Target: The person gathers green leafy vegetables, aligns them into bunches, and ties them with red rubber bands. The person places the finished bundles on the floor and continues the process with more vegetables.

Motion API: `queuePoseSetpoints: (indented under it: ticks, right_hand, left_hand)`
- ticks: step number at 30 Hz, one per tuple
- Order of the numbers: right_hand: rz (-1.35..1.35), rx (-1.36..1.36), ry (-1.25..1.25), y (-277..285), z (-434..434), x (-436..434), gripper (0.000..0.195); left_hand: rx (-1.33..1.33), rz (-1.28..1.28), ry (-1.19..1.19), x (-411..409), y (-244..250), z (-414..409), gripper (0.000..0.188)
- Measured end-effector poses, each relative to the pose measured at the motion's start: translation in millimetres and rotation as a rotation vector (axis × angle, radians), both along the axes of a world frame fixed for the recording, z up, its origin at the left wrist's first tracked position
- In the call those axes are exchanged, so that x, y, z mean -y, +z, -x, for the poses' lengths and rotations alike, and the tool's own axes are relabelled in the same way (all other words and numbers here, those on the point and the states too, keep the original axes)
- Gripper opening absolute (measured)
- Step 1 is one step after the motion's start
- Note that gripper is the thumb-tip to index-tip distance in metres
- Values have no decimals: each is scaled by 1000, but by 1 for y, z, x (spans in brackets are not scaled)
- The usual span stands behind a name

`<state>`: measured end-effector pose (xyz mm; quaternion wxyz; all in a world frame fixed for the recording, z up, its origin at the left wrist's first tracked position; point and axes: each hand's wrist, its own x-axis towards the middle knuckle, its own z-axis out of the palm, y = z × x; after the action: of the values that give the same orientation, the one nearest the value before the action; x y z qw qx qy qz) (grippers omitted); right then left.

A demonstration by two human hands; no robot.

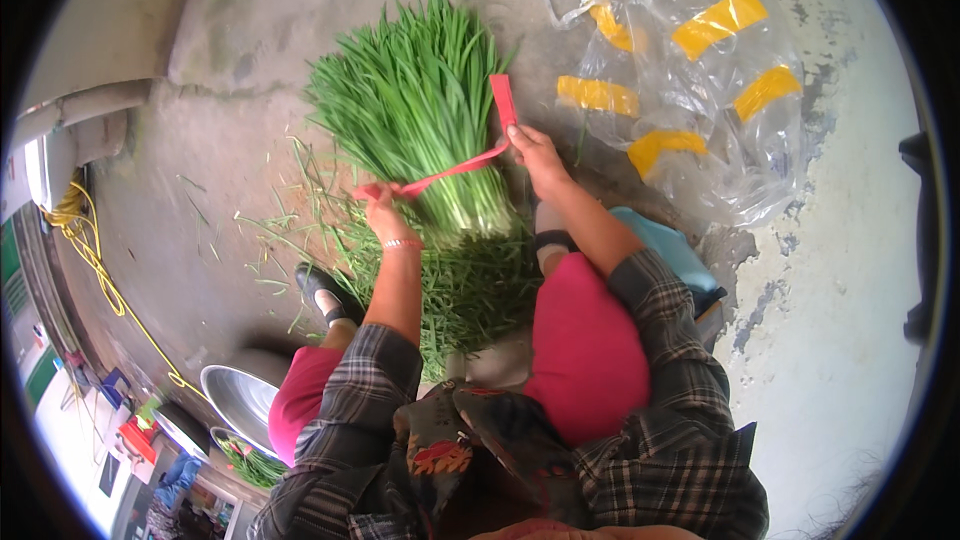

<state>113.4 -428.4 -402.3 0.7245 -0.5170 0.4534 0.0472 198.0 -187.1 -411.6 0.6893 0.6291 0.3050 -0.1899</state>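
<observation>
A large bundle of long green leafy stalks, like garlic chives, (427,90) lies on the concrete floor before me, leaves pointing away and pale stem ends towards me. A red flat strap (457,167) runs across the stems. My left hand (386,215) pinches one part of it at the bundle's left side. At the right side, my right hand (534,150) holds the other part between thumb and fingers, with a wide red end standing up above it. Loose green trimmings (472,292) are heaped between my feet, below the stem ends. Whether the strap passes under the bundle is hidden.
A clear plastic bag with yellow tape pieces (690,67) lies at the upper right, by a peeling wall (810,330). A light-blue item (667,244) sits beside my right leg. At the left are a metal basin (244,397), a yellow hose (112,289) and another green bundle (255,465).
</observation>
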Motion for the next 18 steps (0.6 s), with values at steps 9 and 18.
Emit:
queuePoseSetpoints:
  ticks: [9,18]
  right_hand:
    - [-526,115,49,15,-11,-18,35]
    - [-159,86,-154,2,5,12,34]
  left_hand:
    - [-151,230,-258,3,19,-38,16]
    - [255,-208,-692,-11,-9,-51,19]
